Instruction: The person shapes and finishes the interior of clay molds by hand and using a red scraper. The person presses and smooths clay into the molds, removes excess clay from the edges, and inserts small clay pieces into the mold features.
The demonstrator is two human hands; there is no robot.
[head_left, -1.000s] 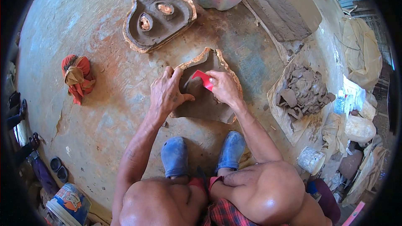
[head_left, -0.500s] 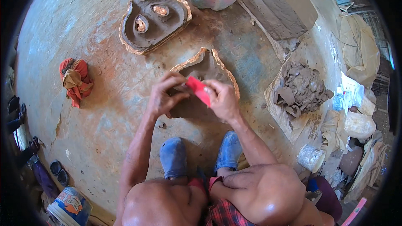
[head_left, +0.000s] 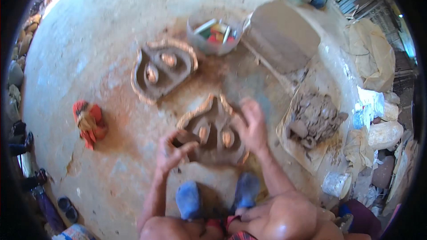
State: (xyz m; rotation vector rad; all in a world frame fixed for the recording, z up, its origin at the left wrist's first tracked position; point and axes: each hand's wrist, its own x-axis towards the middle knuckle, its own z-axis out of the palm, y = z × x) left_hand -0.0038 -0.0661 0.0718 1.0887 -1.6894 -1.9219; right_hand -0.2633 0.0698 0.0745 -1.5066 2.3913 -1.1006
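Note:
A clay-lined mould (head_left: 213, 153) with a light, rough rim lies on the floor in front of my feet. Two orange-brown oval knobs stand up inside its grey clay. At the mould's left edge is my left hand (head_left: 172, 152), thumb and fingers curved apart, with nothing clearly visible between them. My right hand (head_left: 253, 126) is by the upper right rim, fingers apart and smeared by motion; whether it touches the rim I cannot tell. A similar clay-lined mould (head_left: 165, 83) lies farther off to the left.
Behind the moulds stands a clear plastic bowl (head_left: 213, 46) of coloured pieces. To the right are a large smooth clay block (head_left: 284, 35) and a heap of torn clay (head_left: 316, 118) on a sheet. A red cloth bundle (head_left: 91, 124) lies left; a white tub (head_left: 336, 184) stands right.
The red strip held between both hands no longer shows in them. My hands have moved apart to the mould's two sides, uncovering its knobs. The whole view has tilted, so the scene sits lower.

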